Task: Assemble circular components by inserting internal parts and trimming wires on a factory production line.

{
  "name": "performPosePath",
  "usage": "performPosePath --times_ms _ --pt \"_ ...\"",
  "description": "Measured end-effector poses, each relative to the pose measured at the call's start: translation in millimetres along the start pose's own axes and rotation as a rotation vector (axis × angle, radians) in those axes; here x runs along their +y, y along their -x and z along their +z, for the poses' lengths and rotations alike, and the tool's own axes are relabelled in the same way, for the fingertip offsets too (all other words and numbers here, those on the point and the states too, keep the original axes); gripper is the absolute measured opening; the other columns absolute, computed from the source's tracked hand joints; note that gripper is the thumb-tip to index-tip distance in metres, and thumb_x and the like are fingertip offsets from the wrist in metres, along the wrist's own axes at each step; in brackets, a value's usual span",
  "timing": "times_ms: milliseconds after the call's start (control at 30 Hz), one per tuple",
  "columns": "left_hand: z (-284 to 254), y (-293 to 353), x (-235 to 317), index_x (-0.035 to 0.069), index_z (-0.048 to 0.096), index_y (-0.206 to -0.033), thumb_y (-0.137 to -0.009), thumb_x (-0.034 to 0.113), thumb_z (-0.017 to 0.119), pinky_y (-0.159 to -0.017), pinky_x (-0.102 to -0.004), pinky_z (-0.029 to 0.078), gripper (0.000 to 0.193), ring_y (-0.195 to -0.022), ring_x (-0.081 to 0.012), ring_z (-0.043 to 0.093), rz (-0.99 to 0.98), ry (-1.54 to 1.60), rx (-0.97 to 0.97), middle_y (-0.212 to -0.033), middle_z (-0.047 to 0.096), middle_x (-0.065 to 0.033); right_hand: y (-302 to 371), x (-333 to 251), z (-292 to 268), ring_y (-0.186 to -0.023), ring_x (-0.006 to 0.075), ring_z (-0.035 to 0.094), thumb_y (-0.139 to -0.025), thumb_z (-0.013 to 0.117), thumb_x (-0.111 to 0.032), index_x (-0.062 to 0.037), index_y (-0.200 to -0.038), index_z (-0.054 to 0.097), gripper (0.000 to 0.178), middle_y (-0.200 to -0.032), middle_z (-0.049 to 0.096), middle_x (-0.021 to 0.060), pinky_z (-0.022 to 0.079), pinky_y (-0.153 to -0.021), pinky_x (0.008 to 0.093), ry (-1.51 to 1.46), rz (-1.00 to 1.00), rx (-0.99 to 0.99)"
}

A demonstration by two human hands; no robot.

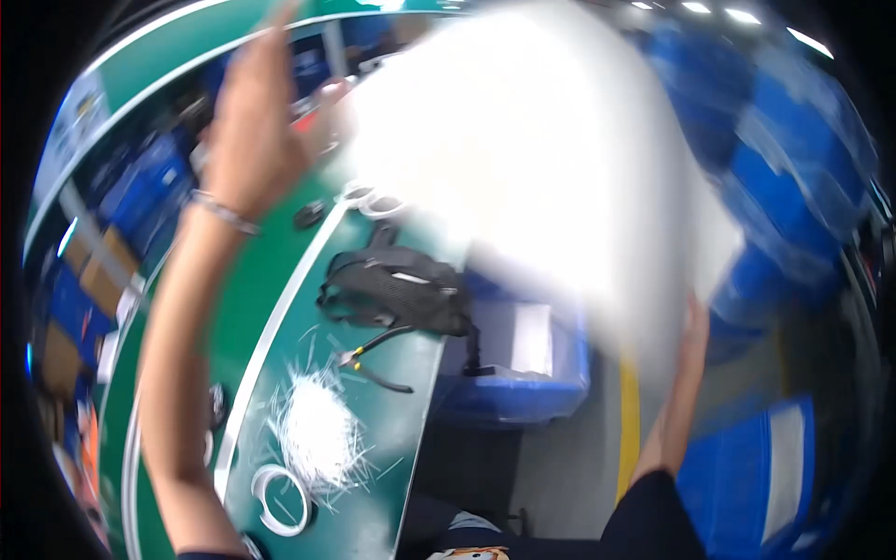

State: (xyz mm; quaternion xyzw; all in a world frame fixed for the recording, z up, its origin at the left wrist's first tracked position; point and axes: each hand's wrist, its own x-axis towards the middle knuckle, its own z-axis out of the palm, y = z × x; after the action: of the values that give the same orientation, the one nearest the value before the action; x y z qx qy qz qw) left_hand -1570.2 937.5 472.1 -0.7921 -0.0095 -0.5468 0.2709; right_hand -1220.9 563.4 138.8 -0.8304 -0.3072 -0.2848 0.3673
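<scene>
A large white sheet-like thing [523,140], smeared by motion, is up in the air and fills the upper middle; I cannot make out its exact kind. My left hand [257,131] is raised at its left edge, fingers stretched upward and thumb apart, pointing toward the sheet. A bracelet circles that wrist. On the right, my right hand [693,327] is at the sheet's lower right edge and appears to hold it, its fingers mostly hidden behind the white surface. Below the sheet, a black mesh bag [397,289] lies on the green table [373,504].
Yellow-and-black pliers [378,366], a pile of thin white strips [322,429] and a white ring-shaped roll [281,500] lie on the table. A blue bin [523,397] stands beside its right edge. Film-wrapped blue stacks [793,168] rise at right; shelving with boxes lines the left.
</scene>
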Motion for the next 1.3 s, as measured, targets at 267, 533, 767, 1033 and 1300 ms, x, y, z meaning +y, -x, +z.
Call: performPosePath --times_ms 267,533,767,1033,1300 --pt "-94.2 258.3 -117.0 0.002 0.054 -0.096 -0.07 0.009 0.057 -0.081 -0.0354 0.041 0.028 -0.093 -0.0297 0.052 -0.679 -0.341 -0.48 -0.096 0.057 -0.0143 167.4 53.8 62.3 -0.088 0.0237 0.054 -0.081 0.056 -0.022 0.0069 -0.111 0.046 0.043 -0.106 0.052 0.0141 0.047 -0.074 0.0361 -0.831 1.058 0.347" --pt "-188.5 358.9 -127.7 0.004 0.058 -0.08 -0.068 0.008 0.058 -0.078 -0.0373 0.042 0.012 -0.087 -0.0294 0.052 -0.833 -0.403 -0.686 -0.084 0.058 -0.0126 222.6 38.1 166.3 -0.089 0.0272 0.055 -0.081 0.055 -0.022 0.0112 -0.109 0.046 0.045 -0.109 0.052 0.0193 0.046 -0.075 0.0334 -0.466 0.986 0.218" --pt "-253.0 345.4 -145.3 0.002 0.057 -0.081 -0.072 0.006 0.056 -0.073 -0.0347 0.043 0.01 -0.083 -0.0291 0.055 -0.816 -0.51 -0.488 -0.086 0.059 -0.0136 206.0 28.6 156.2 -0.094 0.0291 0.054 -0.082 0.052 -0.028 0.0101 -0.112 0.044 0.05 -0.113 0.048 0.0228 0.044 -0.082 0.036 -0.472 1.088 -0.06" --pt "-324.4 393.3 -92.7 0.0 0.058 -0.077 -0.08 0.034 0.052 -0.045 -0.0245 0.044 0.035 -0.051 -0.0118 0.055 -1.841 -0.335 -0.751 -0.062 0.059 -0.0076 117.2 -162.0 60.7 -0.081 0.0345 0.054 -0.062 0.07 -0.039 0.01 -0.11 0.042 0.074 -0.093 0.052 0.0237 0.044 -0.072 0.0389 0.309 -0.207 0.5" --pt "-242.3 432.2 -81.0 -0.003 0.041 -0.112 -0.084 0.027 0.046 -0.063 -0.0298 0.052 0.041 -0.08 -0.0263 0.06 -2.287 0.734 0.178 -0.101 0.054 -0.0167 80.9 -446.0 68.7 -0.113 0.0381 0.036 -0.072 0.057 -0.018 -0.0012 -0.117 0.038 0.052 -0.125 0.032 0.0242 0.031 -0.092 0.0457 -0.597 -1.083 -0.384"
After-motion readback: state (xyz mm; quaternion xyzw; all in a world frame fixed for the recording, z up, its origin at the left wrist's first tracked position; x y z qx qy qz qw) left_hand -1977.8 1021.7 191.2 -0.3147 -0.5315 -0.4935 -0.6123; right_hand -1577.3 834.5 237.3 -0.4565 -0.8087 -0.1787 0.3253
